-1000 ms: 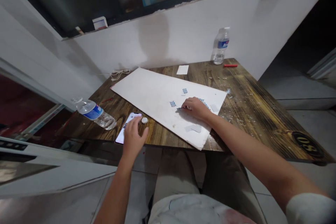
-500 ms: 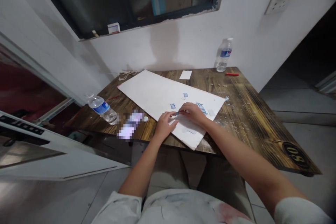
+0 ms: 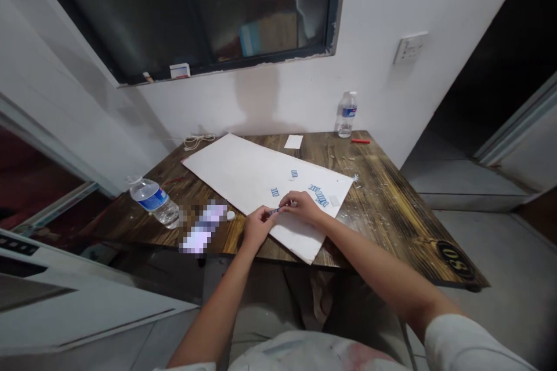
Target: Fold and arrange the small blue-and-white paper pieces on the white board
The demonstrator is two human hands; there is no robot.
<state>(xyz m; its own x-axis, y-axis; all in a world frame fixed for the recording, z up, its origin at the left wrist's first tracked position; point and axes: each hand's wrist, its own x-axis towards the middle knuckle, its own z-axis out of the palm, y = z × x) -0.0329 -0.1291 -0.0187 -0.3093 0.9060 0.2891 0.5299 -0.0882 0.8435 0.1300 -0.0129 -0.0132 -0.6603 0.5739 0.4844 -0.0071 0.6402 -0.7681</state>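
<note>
Two hands, one tiny blue piece, one messy wood table

So, head view: the left hand (image 3: 257, 228) and right hand (image 3: 301, 207) meet over the near long edge of a white board (image 3: 243, 168), fingertips pinched narrow on a small blue piece (image 3: 274, 210) between them. More blue bits (image 3: 319, 196) lie on the board, just past the right hand.

The board sits at an angle on a dark, streaky wood table (image 3: 383, 226) with crumbs on its right side and a round "08" badge (image 3: 455, 261) at the near right corner. Left side has a bottle (image 3: 153, 200), a pixelated patch and a white cap (image 3: 231, 215). Along the back: a cable (image 3: 198, 141), a paper (image 3: 293, 141), another bottle (image 3: 346, 115) and a red stick (image 3: 361, 141).

Room-wise, white wall (image 3: 300, 87), dark-framed window (image 3: 209, 11) with a little box (image 3: 180, 71) on the sill, socket (image 3: 411, 48) to the right, grey floor (image 3: 461, 237).
</note>
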